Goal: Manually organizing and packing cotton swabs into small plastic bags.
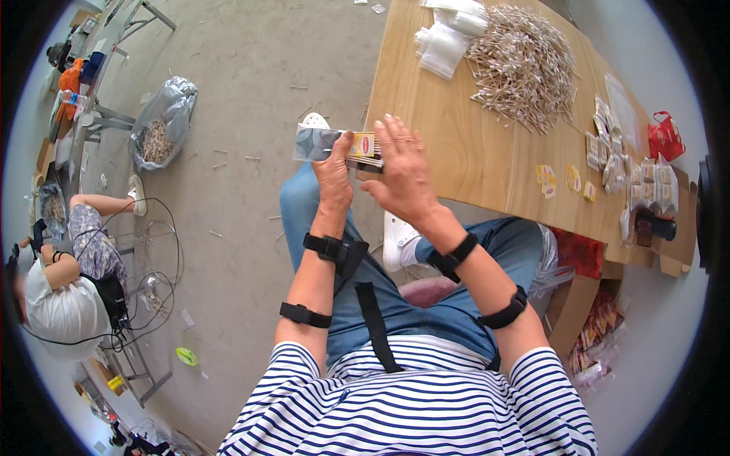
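Over my knees, beside the table's near left corner, my left hand grips a small clear plastic bag with its thumb on top. A bundle of cotton swabs with a yellow card sticks out to the right of that thumb. My right hand is flat, fingers stretched out, its palm side against or just beside the swabs' right ends; whether it touches them I cannot tell. A big loose pile of cotton swabs lies on the wooden table, next to a stack of clear bags.
Yellow cards and filled swab packs lie on the table's right side, near a cardboard box and a red bag. A grey plastic bag of swabs stands on the floor. Another person sits at left.
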The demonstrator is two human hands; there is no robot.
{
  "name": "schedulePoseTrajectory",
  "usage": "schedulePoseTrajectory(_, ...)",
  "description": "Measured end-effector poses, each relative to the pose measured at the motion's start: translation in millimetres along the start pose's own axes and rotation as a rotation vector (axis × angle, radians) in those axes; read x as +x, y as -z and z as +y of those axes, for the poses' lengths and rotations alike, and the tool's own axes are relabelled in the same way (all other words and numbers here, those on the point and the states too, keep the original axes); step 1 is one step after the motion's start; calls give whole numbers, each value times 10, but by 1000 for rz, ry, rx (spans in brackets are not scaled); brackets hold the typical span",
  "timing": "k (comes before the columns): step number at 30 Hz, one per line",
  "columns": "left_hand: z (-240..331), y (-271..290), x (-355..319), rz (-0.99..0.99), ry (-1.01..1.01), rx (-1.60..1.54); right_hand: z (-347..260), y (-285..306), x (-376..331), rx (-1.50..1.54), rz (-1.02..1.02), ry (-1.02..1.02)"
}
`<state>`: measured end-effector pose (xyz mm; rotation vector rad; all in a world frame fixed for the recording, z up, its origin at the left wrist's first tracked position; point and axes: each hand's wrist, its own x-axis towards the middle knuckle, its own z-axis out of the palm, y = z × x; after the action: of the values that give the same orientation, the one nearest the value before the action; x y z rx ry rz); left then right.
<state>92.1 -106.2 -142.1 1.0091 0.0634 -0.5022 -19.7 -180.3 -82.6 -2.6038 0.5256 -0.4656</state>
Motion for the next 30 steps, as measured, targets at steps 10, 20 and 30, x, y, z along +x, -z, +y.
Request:
schedulePoseTrajectory(10,5,-3,4,4,-13,22,385,209,-271,-76,131,-9)
schedulePoseTrajectory(20,9,1,7,-5,-37,35,470,225,-125,-312,13,186)
schedulePoseTrajectory(30,1,-6,-1,-15,-73,49,400,239,-187,-417,-36,154)
